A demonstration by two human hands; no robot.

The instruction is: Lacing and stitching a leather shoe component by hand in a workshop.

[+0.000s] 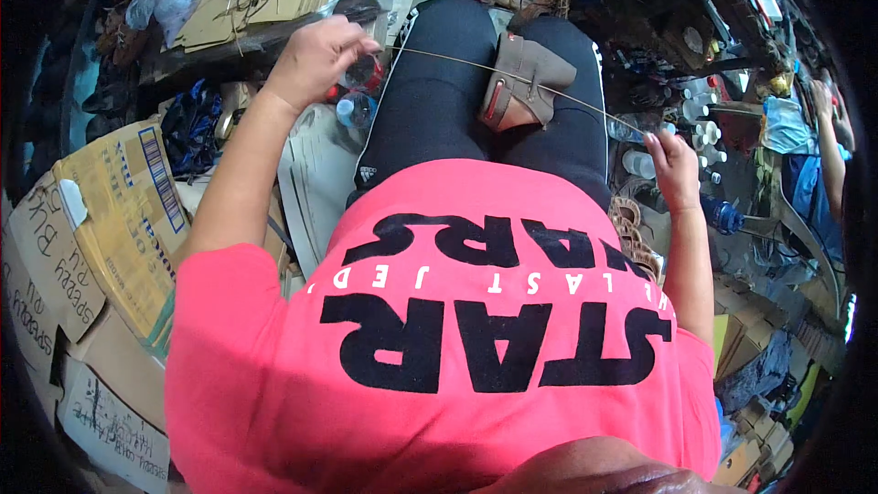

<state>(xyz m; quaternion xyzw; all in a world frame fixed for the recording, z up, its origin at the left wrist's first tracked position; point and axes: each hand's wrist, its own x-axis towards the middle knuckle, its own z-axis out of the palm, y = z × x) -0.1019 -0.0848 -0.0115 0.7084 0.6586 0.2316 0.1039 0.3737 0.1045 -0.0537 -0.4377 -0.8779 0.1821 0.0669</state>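
Observation:
A taupe leather piece, seemingly a shoe upper [540, 59], rests across my dark-trousered thighs, with reddish bits at its edge. A thin tan thread [439, 56] runs taut across it, from one hand to the other; whether it passes through the leather or only over it, I cannot tell. My left hand [322, 57], raised beyond my left knee, has its fingers curled closed on one end. Lower and out to the right, my right hand [675, 167] pinches the thread's other end between thumb and fingers. Neither hand touches the leather.
Cardboard boxes [119, 229] crowd the left side. Beside my left leg stands a clear bottle [357, 111]. Small white containers [700, 133] and a dark blue bottle [722, 215] are at right, near brown woven sandals [636, 229]. Another person's arm [830, 151] shows far right.

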